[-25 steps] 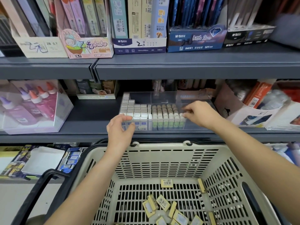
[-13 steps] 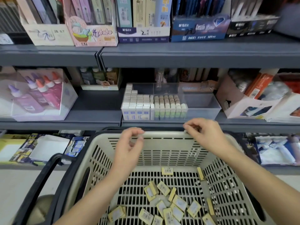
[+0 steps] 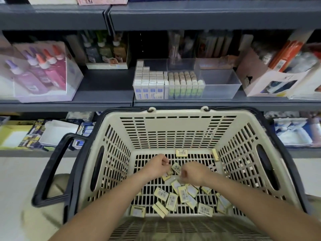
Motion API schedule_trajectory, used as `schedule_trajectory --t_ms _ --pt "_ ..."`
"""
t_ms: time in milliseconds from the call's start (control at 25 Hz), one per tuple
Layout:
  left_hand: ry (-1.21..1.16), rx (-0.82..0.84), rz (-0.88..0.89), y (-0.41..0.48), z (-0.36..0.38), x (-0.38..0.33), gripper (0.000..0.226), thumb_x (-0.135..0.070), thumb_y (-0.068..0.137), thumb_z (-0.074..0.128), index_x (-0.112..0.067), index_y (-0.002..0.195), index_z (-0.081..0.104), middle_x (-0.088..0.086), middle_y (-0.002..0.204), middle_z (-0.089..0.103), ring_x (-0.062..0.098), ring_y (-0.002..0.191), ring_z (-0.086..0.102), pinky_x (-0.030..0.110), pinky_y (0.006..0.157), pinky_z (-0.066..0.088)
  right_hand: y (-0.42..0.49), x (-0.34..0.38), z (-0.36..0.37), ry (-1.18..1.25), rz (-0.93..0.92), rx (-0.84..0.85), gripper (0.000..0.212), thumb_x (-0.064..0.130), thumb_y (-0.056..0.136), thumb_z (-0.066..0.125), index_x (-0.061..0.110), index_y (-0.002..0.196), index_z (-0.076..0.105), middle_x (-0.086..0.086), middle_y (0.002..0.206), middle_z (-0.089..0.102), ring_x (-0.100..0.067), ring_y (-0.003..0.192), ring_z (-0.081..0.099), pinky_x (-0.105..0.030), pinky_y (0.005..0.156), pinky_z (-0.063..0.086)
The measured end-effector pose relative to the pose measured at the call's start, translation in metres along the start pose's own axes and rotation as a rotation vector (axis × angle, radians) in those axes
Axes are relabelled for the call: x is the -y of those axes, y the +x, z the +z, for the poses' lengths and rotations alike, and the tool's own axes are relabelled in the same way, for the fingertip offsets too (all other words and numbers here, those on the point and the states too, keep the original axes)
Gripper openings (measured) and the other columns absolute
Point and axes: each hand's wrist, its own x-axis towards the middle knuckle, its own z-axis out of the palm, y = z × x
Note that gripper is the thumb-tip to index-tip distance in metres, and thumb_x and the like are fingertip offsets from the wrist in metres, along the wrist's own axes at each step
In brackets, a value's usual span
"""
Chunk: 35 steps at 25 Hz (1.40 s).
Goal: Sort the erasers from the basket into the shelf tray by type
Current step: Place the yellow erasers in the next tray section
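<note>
A beige basket [image 3: 178, 129] with black handles stands below the shelf. Several yellow-wrapped erasers [image 3: 172, 200] lie loose on its slatted floor. Both my hands are down inside it. My left hand [image 3: 156, 165] and my right hand [image 3: 193, 172] hover with curled fingers just over the erasers, with one eraser [image 3: 176, 168] between them. Whether either hand holds an eraser is hidden by the fingers. On the shelf above sits a clear tray [image 3: 238, 84]. It has blue-sleeved erasers [image 3: 149, 84] on the left, green-sleeved erasers [image 3: 185, 84] in the middle and a bare right compartment.
A clear box of glue bottles [image 3: 40, 73] stands on the shelf to the left of the tray. Open cartons of stationery [image 3: 271, 80] stand to its right. A lower shelf behind the basket holds flat packets [image 3: 57, 133]. The upper shelf's edge [image 3: 191, 16] overhangs the tray.
Both hands left the tray, crossed the basket's far rim and dropped to the erasers on the basket floor. The view tilted downward with them.
</note>
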Motion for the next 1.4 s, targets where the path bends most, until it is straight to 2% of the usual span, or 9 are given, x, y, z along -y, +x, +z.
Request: schedule_trajectory --t_ms 240,440,600,720,880,1000,1080,1280,1400 --pt "0.019 0.087 0.037 -0.001 0.013 0.004 0.006 -0.018 0.088 0.059 -0.022 0.086 0.055 -0.008 0.084 0.056 0.010 0.083 0.055 0.023 0.076 0.048 -0.009 0.005 0.027 -0.258 -0.119 0.045 0.055 0.044 0.076 0.068 0.018 0.121 0.048 -0.004 0.112 0.053 -0.026 0.098 0.057 -0.033 0.069 0.048" --pt "0.053 0.164 0.041 -0.003 0.017 0.004 0.011 -0.019 0.087 0.062 -0.016 0.097 0.058 -0.009 0.083 0.055 0.005 0.077 0.053 0.016 0.067 0.044 -0.010 0.006 0.025 -0.147 -0.106 -0.019 0.020 0.029 0.087 0.059 0.017 0.101 0.054 -0.005 0.107 0.054 -0.022 0.092 0.057 -0.034 0.071 0.051" --pt "0.123 0.254 0.026 -0.005 0.021 0.008 0.026 -0.030 0.087 0.063 -0.012 0.107 0.061 -0.003 0.093 0.058 0.009 0.080 0.053 0.016 0.061 0.045 -0.013 0.007 0.027 -0.299 -0.155 0.027 0.059 0.049 0.080 0.063 0.016 0.125 0.042 -0.007 0.110 0.051 -0.025 0.095 0.057 -0.029 0.055 0.041" --pt "0.150 0.352 -0.015 -0.008 0.026 0.012 0.017 -0.023 0.089 0.059 -0.012 0.103 0.061 0.005 0.089 0.055 0.011 0.066 0.049 0.022 0.057 0.042 -0.017 0.010 0.038 -0.423 -0.192 0.030 0.070 0.047 0.076 0.066 0.014 0.130 0.036 -0.009 0.114 0.047 -0.027 0.096 0.056 -0.034 0.064 0.047" --pt "0.079 0.409 -0.047 -0.009 0.026 0.013 0.016 -0.026 0.089 0.059 -0.013 0.097 0.056 0.004 0.086 0.053 0.010 0.070 0.050 0.022 0.062 0.045 -0.015 0.012 0.028 -0.013 -0.168 -0.060 0.053 0.043 0.075 0.067 0.016 0.114 0.043 -0.001 0.109 0.045 -0.016 0.092 0.052 -0.029 0.074 0.050" --pt "-0.164 0.399 -0.120 -0.007 0.020 0.011 0.016 -0.023 0.090 0.059 -0.013 0.103 0.058 0.001 0.092 0.063 0.009 0.081 0.061 0.019 0.067 0.053 -0.011 0.017 0.021 0.353 -0.161 -0.148 0.051 0.044 0.070 0.073 0.020 0.106 0.046 0.009 0.096 0.046 -0.007 0.084 0.049 -0.018 0.066 0.040" --pt "-0.294 0.375 -0.175 -0.005 0.012 0.014 0.012 -0.011 0.089 0.060 -0.017 0.099 0.060 0.002 0.098 0.067 0.010 0.088 0.065 0.022 0.073 0.055 -0.011 0.019 0.022 0.445 -0.121 -0.145 0.048 0.042 0.071 0.075 0.021 0.106 0.049 0.013 0.091 0.051 -0.004 0.082 0.052 -0.018 0.066 0.040" --pt "-0.344 0.275 -0.253 0.000 0.000 0.024 0.019 -0.003 0.082 0.065 -0.009 0.100 0.063 0.004 0.090 0.068 0.010 0.077 0.064 0.028 0.082 0.055 -0.011 0.027 0.045 -0.093 -0.138 -0.012 0.054 0.045 0.085 0.059 0.015 0.129 0.046 -0.007 0.124 0.049 -0.024 0.111 0.052 -0.033 0.077 0.045" --pt "-0.374 0.329 -0.251 -0.003 0.007 0.019 0.019 0.000 0.081 0.064 -0.011 0.096 0.060 0.004 0.090 0.066 0.012 0.081 0.063 0.029 0.083 0.054 -0.009 0.035 0.051 -0.274 -0.166 0.010 0.049 0.045 0.088 0.055 0.009 0.120 0.054 -0.011 0.128 0.043 -0.028 0.108 0.052 -0.036 0.073 0.046"
